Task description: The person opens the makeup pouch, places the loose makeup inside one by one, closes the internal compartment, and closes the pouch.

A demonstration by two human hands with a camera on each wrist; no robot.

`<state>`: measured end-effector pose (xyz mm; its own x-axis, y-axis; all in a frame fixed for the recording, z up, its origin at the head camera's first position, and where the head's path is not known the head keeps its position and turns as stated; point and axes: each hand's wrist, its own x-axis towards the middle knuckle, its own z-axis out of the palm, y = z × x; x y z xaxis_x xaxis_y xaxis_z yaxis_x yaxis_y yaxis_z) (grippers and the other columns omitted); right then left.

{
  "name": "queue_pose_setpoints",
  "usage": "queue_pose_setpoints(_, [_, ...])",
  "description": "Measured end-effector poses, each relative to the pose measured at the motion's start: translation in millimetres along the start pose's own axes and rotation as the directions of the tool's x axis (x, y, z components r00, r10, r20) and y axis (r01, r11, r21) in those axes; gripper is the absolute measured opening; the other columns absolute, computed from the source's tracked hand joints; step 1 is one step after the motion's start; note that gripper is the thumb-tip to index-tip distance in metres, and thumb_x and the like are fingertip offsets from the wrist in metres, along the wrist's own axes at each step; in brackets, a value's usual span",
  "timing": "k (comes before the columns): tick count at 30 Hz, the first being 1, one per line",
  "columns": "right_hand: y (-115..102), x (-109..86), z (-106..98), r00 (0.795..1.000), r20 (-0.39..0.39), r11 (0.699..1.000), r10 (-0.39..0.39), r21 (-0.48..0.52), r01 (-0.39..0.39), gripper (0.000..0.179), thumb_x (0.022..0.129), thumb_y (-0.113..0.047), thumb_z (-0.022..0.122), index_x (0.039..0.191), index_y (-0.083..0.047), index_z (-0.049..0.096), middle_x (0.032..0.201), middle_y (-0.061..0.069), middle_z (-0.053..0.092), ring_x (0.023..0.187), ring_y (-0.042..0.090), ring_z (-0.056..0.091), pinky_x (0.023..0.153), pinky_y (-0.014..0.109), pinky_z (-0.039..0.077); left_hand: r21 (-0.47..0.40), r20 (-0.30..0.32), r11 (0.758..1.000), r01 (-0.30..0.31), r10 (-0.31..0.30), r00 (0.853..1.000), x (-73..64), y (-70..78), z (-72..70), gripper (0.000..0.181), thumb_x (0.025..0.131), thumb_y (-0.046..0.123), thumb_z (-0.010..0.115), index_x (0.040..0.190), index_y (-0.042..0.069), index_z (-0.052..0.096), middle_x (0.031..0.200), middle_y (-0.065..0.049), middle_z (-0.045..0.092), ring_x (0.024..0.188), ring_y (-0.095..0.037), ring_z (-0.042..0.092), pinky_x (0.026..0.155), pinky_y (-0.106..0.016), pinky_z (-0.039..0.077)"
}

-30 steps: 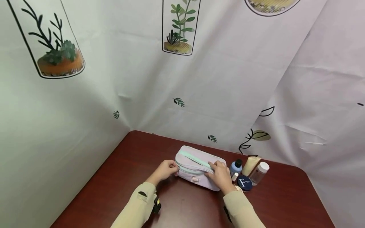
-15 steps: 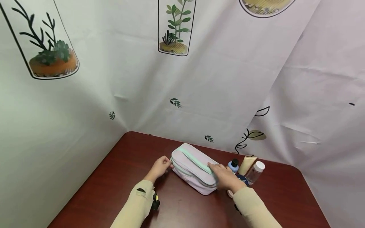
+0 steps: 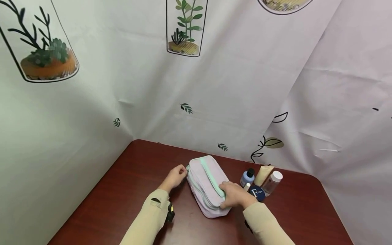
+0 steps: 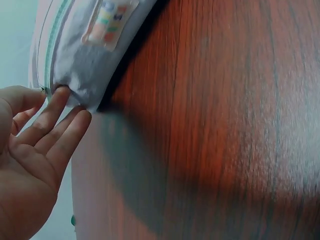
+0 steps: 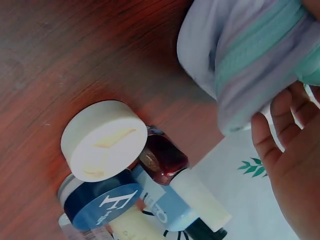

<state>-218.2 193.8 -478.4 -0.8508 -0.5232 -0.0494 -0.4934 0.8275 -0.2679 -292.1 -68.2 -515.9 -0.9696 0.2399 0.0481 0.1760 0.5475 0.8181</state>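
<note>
A pale lilac zippered toiletry bag point(image 3: 199, 178) with a mint carry strap point(image 3: 209, 170) sits on the brown table, turned at an angle. At its left end my left hand point(image 3: 177, 176) pinches the zipper pull point(image 4: 43, 90) between thumb and index finger, other fingertips against the fabric. The mint zipper point(image 4: 50, 60) runs along the side, and the closed-looking lid lies over it. My right hand point(image 3: 234, 195) grips the bag's right end near the strap, thumb toward the front. In the right wrist view its fingers point(image 5: 287, 117) curl around the bag's edge.
Right of the bag stand a blue bottle with black cap point(image 3: 247, 178), a cream tube point(image 3: 263, 175), a white-capped clear bottle point(image 3: 271, 184) and a navy round case point(image 3: 257, 193). A white jar point(image 5: 105, 142) and dark red nail polish point(image 5: 163, 157) stand beside them.
The bag has rotated clockwise, its right end swinging toward the front. My right hand has shifted to that end, while my left hand stays at the left end by the zipper.
</note>
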Motion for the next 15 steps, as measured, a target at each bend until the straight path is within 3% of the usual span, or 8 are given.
queue_pose_setpoints(3, [-2, 2.6, -1, 0.999, -0.005, 0.999, 0.039, -0.006, -0.039, 0.036, 0.056, -0.027, 0.076, 0.084, -0.014, 0.058, 0.08, -0.008, 0.051, 0.068, 0.011, 0.045, 0.061, 0.028, 0.04, 0.043, 0.005, 0.998, -0.034, 0.033, 0.999, 0.4, 3.0, 1.6, 0.008, 0.092, 0.011, 0.054, 0.084, 0.009, 0.054, 0.076, -0.002, 0.051, 0.068, -0.016, 0.047, 0.063, -0.031, 0.04])
queue_pose_setpoints(9, [-10, 11.4, 2, 0.994, -0.05, 0.995, 0.101, 0.001, -0.101, 0.032, 0.056, -0.032, 0.073, 0.078, -0.016, 0.057, 0.069, -0.01, 0.047, 0.06, 0.009, 0.043, 0.056, 0.028, 0.038, 0.039, -0.014, 0.996, -0.077, 0.078, 0.997, -2.7, 8.2, 3.9, 0.006, 0.089, 0.01, 0.057, 0.083, 0.008, 0.058, 0.084, -0.004, 0.056, 0.075, -0.017, 0.049, 0.07, -0.033, 0.041])
queue_pose_setpoints(15, [-17, 15.0, 8, 0.983, -0.082, 0.987, 0.163, 0.012, -0.163, 0.031, 0.055, -0.035, 0.071, 0.071, -0.017, 0.052, 0.061, -0.008, 0.046, 0.055, 0.01, 0.041, 0.052, 0.029, 0.036, -0.007, 0.065, 0.993, -0.12, 0.12, 0.991, -7.1, 12.7, 9.6, 0.007, 0.087, 0.011, 0.059, 0.082, 0.007, 0.061, 0.08, -0.001, 0.057, 0.071, -0.013, 0.048, 0.067, -0.029, 0.04])
